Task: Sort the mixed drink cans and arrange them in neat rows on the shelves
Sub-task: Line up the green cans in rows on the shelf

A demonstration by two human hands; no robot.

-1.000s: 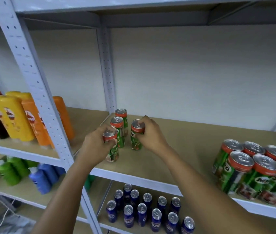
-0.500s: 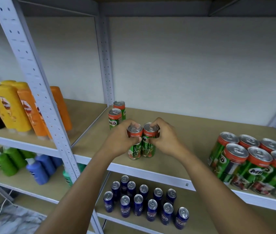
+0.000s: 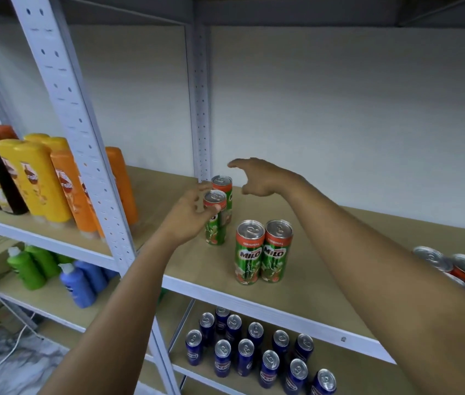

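both bare forearms reach forward from the bottom edge. the left arm rises from about 7 o'clock toward the centre, and the left hand (image 3: 190, 216) curls its fingers and thumb round the top of a green can (image 3: 216, 220). the right arm comes in from 4 o'clock, longer and higher. the right hand (image 3: 259, 178) hangs in the air holding nothing, fingers loosely spread and pointing toward 9 o'clock.
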